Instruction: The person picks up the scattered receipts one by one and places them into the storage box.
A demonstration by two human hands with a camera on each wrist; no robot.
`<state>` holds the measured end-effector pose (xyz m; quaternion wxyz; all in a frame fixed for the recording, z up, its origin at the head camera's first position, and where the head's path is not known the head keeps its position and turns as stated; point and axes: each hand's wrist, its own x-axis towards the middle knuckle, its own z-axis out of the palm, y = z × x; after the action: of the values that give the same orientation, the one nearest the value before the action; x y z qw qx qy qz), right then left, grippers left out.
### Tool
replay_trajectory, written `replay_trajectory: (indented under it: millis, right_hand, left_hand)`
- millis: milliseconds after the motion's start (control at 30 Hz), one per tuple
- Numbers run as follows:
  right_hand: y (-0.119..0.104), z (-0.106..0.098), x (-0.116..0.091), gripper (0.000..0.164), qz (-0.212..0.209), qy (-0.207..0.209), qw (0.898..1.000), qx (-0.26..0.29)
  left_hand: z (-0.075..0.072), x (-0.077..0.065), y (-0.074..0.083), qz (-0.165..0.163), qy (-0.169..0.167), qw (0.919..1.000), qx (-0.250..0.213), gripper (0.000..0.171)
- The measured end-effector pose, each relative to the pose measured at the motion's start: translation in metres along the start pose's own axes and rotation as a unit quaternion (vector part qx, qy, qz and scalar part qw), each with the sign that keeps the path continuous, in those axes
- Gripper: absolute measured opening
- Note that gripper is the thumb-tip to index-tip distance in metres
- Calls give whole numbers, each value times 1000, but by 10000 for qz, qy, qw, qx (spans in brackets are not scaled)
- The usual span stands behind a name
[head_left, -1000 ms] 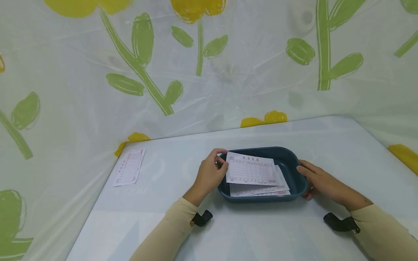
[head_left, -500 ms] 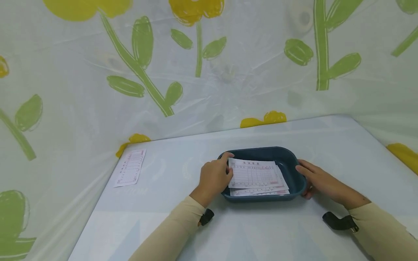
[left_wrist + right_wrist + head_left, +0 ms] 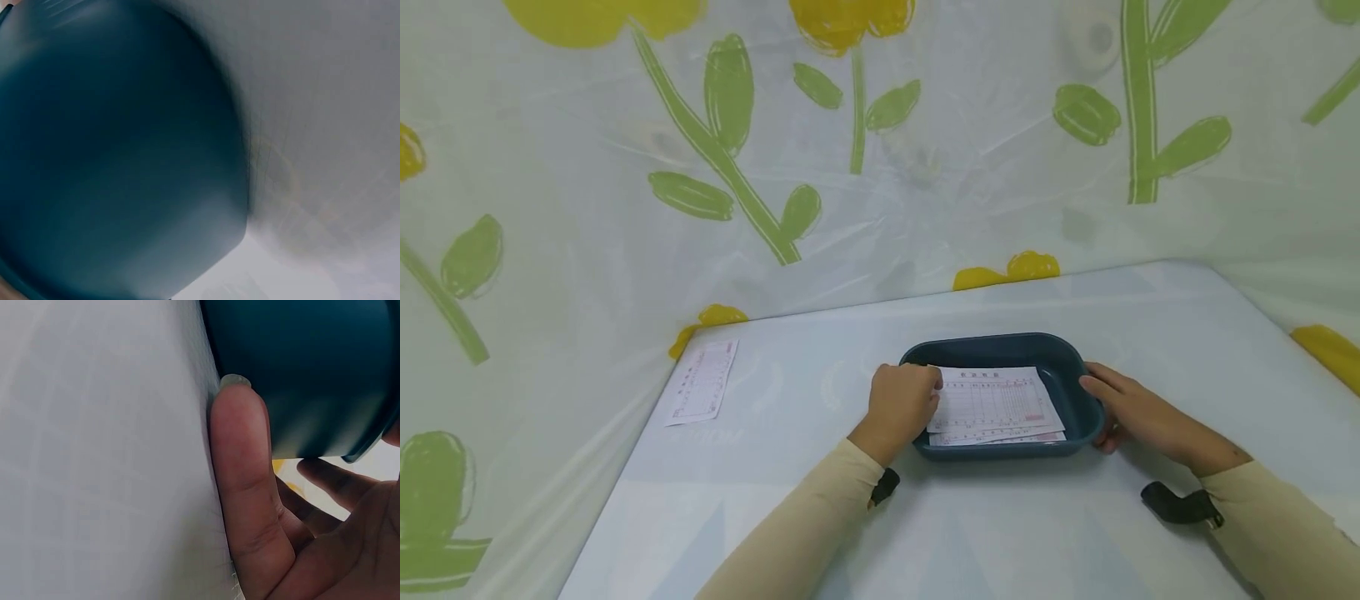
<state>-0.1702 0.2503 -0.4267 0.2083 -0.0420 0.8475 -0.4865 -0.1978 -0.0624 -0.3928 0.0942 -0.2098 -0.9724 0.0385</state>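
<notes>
A dark teal plastic tray (image 3: 992,452) with rounded corners sits on the white table, several printed receipt slips (image 3: 988,404) stacked inside. Over its left end is my left hand (image 3: 904,402), fingers curled down at the left edge of the top slip; the fingertips are hidden. My right hand (image 3: 1131,412) grips the tray's right end, thumb at the rim and fingers against the outer wall. The right wrist view shows one finger (image 3: 240,444) low along the teal wall. In the left wrist view the tray's outer wall (image 3: 125,162) fills the left side.
One more receipt slip (image 3: 703,383) lies by itself at the table's left edge. Behind the table hangs a white cloth (image 3: 917,217) printed with flowers. Black wrist straps (image 3: 1180,504) show at both sleeves.
My left hand has moved slightly right and turned over the tray's end, lowering the top slip flat onto the stack. My right hand keeps its grip on the tray.
</notes>
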Motion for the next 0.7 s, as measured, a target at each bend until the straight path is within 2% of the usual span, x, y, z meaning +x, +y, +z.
replay_trajectory:
  millis: [367, 467, 700]
  right_hand:
    - [-2, 1, -1, 73, 45, 0, 10000, -72]
    - [-2, 1, -1, 72, -25, 21, 10000, -75]
    - [-6, -1, 1, 72, 73, -13, 9999, -104]
  left_hand:
    - [1, -1, -1, 57, 79, 9999, 106, 14]
    - [0, -1, 0, 97, 99, 9996, 240, 16]
    - [-2, 2, 0, 225, -102, 9972, 700, 23]
